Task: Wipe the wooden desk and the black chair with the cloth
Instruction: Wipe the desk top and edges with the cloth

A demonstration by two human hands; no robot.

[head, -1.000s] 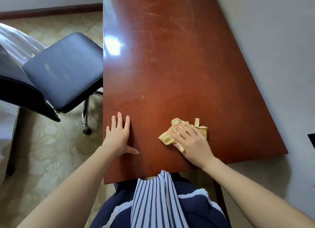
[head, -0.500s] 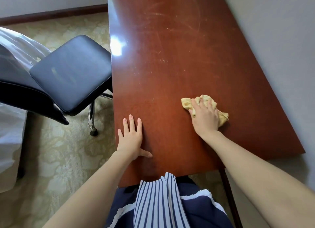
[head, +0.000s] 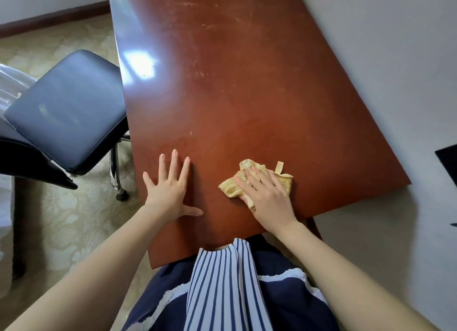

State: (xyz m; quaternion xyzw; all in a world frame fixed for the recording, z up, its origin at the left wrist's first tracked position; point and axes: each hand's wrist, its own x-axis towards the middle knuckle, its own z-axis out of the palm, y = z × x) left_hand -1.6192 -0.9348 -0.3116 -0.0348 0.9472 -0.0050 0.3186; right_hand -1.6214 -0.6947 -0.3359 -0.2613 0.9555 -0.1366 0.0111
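The right hand (head: 268, 199) lies flat, fingers straight, pressing the yellow cloth (head: 233, 186) onto the worktop (head: 247, 95) near its 6 o'clock edge. At the cloth's 9 o'clock the left hand (head: 168, 189) rests flat, fingers spread, gripping nothing. The black chair (head: 69, 113) stands at the worktop's 9 o'clock side.

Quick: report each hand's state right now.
Left hand: open, fingers spread, flat on the wooden desk.
Right hand: open, straight fingers pressing the cloth onto the desk.

cloth (head: 257, 179) on desk (head: 247, 95) near edge, chair (head: 66, 108) left of desk
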